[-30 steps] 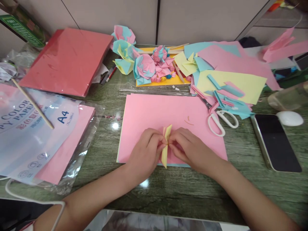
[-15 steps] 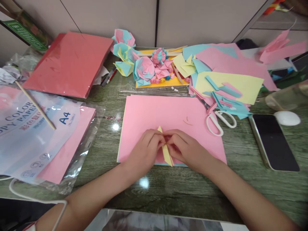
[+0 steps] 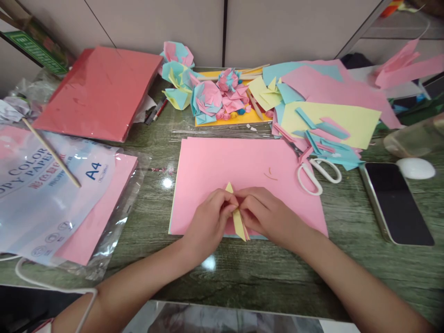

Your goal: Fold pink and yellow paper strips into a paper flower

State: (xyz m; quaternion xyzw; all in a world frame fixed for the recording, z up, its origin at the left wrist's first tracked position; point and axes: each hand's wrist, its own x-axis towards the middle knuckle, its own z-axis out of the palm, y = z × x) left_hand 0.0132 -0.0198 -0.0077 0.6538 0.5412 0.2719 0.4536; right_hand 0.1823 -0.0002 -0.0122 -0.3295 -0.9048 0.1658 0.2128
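Note:
A narrow folded strip of yellow paper (image 3: 239, 225), pointed at both ends, stands out between my hands, with a bit of pink layer along its lower right edge. My left hand (image 3: 211, 219) pinches its middle from the left, thumb and forefinger together. From the right, my right hand (image 3: 262, 210) pinches the same spot, its fingertips meeting the left ones. The fingers hide the middle of the folded paper. Beneath both hands lies a stack of pink paper sheets (image 3: 222, 162), with two small thin curved scraps (image 3: 270, 175) on it.
White-handled scissors (image 3: 310, 178) rest on the stack's right corner, beside paper scraps (image 3: 329, 134). A phone (image 3: 395, 203) and a white mouse (image 3: 415, 168) are at the right. Folded paper flowers (image 3: 208, 99) and thin wires (image 3: 222, 134) lie behind; a copy paper pack (image 3: 45, 199) is left.
The left thumb and fingertips have shifted slightly at the pinch, and the yellow paper's lower end has swung a little left. Both hands keep hold of it.

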